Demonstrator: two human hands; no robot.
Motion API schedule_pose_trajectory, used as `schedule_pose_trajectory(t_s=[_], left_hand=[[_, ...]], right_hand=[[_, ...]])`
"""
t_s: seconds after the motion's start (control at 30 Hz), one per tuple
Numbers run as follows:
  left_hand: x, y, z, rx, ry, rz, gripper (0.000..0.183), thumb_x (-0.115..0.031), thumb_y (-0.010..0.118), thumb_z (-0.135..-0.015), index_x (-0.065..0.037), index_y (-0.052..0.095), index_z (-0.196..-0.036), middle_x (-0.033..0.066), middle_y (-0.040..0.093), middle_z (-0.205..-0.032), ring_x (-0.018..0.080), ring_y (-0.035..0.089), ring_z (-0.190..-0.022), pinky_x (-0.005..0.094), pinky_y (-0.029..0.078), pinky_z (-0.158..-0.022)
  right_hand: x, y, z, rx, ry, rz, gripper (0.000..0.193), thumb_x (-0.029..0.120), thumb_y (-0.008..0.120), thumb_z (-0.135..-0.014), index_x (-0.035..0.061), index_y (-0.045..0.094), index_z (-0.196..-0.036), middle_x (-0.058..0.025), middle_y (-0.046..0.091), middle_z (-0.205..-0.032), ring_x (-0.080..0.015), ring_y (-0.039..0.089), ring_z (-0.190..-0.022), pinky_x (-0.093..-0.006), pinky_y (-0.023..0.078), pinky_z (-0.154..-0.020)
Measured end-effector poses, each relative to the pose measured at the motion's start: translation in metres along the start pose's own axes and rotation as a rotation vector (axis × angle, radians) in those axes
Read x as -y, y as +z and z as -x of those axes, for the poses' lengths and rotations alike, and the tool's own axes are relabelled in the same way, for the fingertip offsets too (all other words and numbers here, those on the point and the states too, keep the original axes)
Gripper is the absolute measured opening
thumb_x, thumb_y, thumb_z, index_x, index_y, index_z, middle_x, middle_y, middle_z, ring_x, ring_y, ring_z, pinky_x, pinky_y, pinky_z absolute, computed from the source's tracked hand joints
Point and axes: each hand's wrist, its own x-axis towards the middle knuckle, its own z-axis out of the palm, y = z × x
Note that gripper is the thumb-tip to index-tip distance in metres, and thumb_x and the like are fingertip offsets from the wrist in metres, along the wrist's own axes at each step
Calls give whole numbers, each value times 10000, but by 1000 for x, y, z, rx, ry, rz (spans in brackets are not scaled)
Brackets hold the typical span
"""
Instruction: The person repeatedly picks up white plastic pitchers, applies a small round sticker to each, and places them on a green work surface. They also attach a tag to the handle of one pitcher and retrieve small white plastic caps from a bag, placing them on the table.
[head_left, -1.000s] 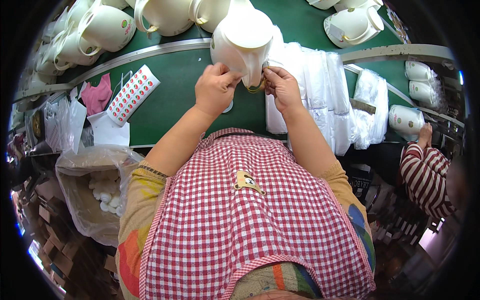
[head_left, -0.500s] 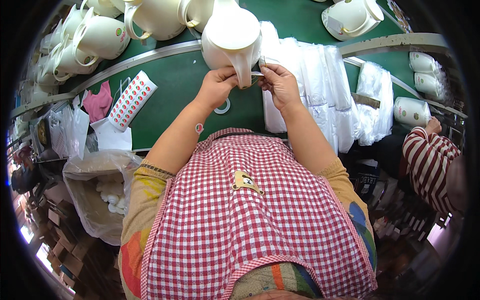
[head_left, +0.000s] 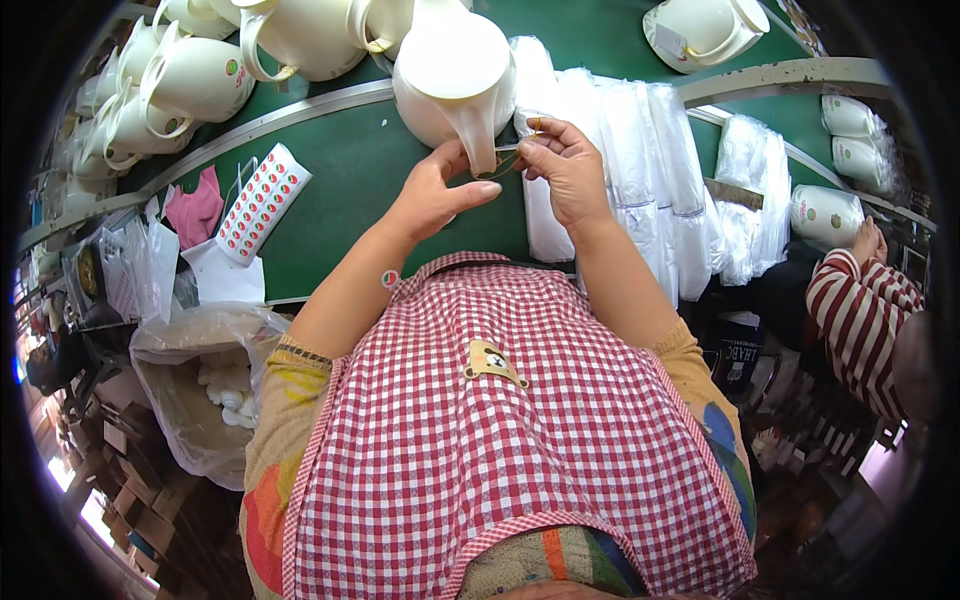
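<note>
A cream jug (head_left: 455, 65) stands on the green table in front of me, its handle (head_left: 478, 140) pointing my way. My right hand (head_left: 568, 172) is closed in a pinch on a thin golden cord (head_left: 538, 127), which loops across to the handle's lower end. Beside the handle's left side is my left hand (head_left: 445, 190), thumb stretched out and apart from the fingers; the fingertips are partly hidden near the handle. On my left forearm sticks a small round red and green sticker (head_left: 390, 279).
More cream jugs (head_left: 200, 80) crowd the far left. Folded clear plastic bags (head_left: 630, 170) lie right of my hands. A sticker sheet (head_left: 263, 203) and a pink cloth (head_left: 196, 208) lie left. Below stands a plastic-lined bin (head_left: 160, 350). A co-worker's striped sleeve (head_left: 850, 320) shows at right.
My left thumb has come away from the handle and spread out. My right hand has drawn slightly right and down, and the golden cord now shows stretched toward the handle.
</note>
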Motion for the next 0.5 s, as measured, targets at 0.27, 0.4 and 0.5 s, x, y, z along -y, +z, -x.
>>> schedule_pose_trajectory(t_s=[0.27,0.4,0.5], left_hand=[[14,5,-13,-181,25,-59,402,-181,687,-800,16,566,-1129,91,630,-1035,167,594,-941,295,467,-829],[10,7,-11,-209,53,-162,337,-211,676,-810,-4,613,-1068,83,655,-965,151,606,-875,285,477,-777],[8,7,-10,-230,57,-297,310,-237,664,-819,-9,635,-1028,82,665,-925,139,605,-835,282,480,-757]], right_hand=[[12,12,3,10,-98,59,288,25,665,-794,-27,569,-1060,-68,651,-821,-113,612,-682,-196,451,-556],[13,11,3,-30,-73,43,287,21,664,-793,-29,570,-1059,-70,652,-815,-112,606,-657,-196,450,-554],[17,13,3,-41,-63,53,278,12,655,-795,-27,573,-1057,-67,649,-811,-108,597,-646,-197,451,-557]])
